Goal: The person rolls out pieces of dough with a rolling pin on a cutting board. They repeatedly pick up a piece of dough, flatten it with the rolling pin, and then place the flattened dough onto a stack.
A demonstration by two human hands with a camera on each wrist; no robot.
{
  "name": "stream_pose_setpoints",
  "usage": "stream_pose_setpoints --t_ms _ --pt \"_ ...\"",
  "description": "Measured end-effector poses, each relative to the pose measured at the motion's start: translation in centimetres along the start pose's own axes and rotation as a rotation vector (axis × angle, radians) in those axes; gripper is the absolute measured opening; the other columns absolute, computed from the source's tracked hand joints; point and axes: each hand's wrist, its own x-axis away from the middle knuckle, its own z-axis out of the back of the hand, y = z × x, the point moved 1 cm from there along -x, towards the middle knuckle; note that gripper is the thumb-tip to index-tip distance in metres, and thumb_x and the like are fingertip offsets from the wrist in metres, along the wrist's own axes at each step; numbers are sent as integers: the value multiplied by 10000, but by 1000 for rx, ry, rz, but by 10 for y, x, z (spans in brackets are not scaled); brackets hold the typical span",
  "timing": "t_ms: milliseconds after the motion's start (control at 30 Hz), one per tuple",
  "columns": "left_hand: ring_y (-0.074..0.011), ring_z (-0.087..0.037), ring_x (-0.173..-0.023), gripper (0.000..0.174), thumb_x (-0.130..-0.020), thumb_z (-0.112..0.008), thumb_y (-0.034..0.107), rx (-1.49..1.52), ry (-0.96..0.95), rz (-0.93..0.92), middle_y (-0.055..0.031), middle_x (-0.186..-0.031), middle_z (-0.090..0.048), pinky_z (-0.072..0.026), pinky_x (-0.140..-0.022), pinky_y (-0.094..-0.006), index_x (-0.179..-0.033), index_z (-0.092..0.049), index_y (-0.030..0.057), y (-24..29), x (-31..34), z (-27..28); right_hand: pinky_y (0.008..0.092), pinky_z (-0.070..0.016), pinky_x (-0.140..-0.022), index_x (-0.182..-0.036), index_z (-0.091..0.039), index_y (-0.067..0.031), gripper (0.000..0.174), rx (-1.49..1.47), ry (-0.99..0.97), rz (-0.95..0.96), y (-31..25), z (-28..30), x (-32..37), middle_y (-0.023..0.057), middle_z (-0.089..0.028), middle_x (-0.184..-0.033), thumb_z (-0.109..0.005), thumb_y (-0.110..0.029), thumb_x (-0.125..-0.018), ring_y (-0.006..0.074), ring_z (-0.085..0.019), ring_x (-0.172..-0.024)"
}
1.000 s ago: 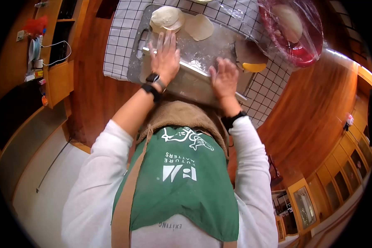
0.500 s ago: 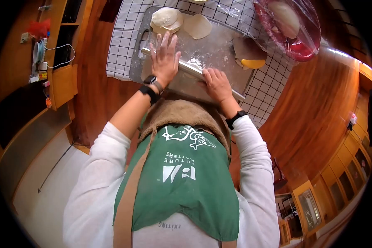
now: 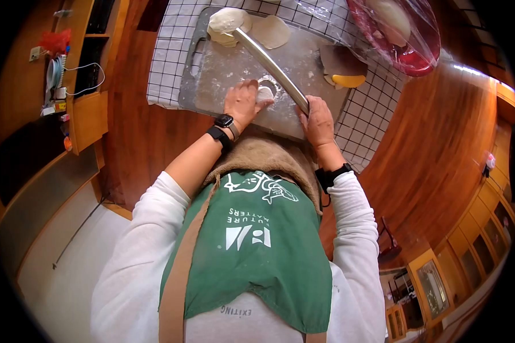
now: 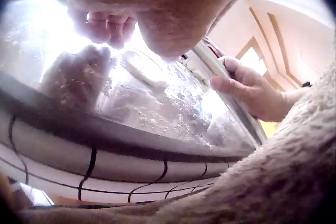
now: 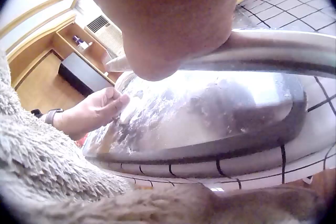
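Note:
A small round dough wrapper [image 3: 265, 94] is on the floury steel board [image 3: 223, 66], near its front edge. My left hand [image 3: 245, 104] pinches the wrapper's edge with thumb and fingers. The right wrist view shows those fingertips at the white dough [image 5: 130, 109]. My right hand [image 3: 319, 121] grips the near end of a metal rolling pin [image 3: 274, 71]. The pin slants away to the far left, its far end overlapping the stack of rolled wrappers [image 3: 226, 22] in the head view. Beside the stack lies another flat wrapper [image 3: 270, 31].
On the board's right lies a dark flat piece [image 3: 339, 58] with a yellow curved-edged scraper-like thing [image 3: 349, 81]. A red basin [image 3: 420, 63] under clear plastic, holding pale dough [image 3: 390, 20], stands at the back right. A checked cloth [image 3: 363, 123] covers the table.
Both hands were at the rolling pin across the board's front. The left hand has left it for the wrapper; the right hand has swung the pin's far end away toward the stack.

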Motion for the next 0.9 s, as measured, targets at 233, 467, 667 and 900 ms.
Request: stream_pose_setpoints --t_ms 233,467,667,900 --pt "-299 -274 -1370 454 -932 -499 369 -98 633 -53 -109 -1416 -375 -187 -1077 -549 -1327 -422 158 -33 12 21 399 -461 -815 -1102 -504 -55 358 -20 -157 169 -17 -17 1 136 -578 -995 -666 -159 -799 316 -557 -933" --pt "-245 66 -1455 582 -975 -323 455 -180 353 -40 -4 -1582 -29 70 -1099 -623 -1503 -136 296 -50 -54 -6 372 -382 -845 -1151 -484 -127 392 257 -66 179 -20 -22 -23 71 -524 -1066 -565 -393 -873 237 -498 -1004" --pt "-219 80 -1455 597 -976 -324 447 -202 344 -23 13 -1585 -1 57 -1108 -617 -1509 -107 287 -51 -50 -5 388 -340 -903 -1243 -448 -156 501 377 -25 -54 -16 -39 -17 55 -463 -1171 -514 -495 -881 226 -430 -1082" --pt "-209 78 -1456 599 -978 -323 437 -273 274 29 3 -1587 0 41 -1111 -614 -1512 -141 236 -54 -41 -4 379 -310 -944 -1345 -379 -159 569 397 7 -40 -15 -35 -38 53 -433 -1208 -466 -508 -904 215 -392 -1129"
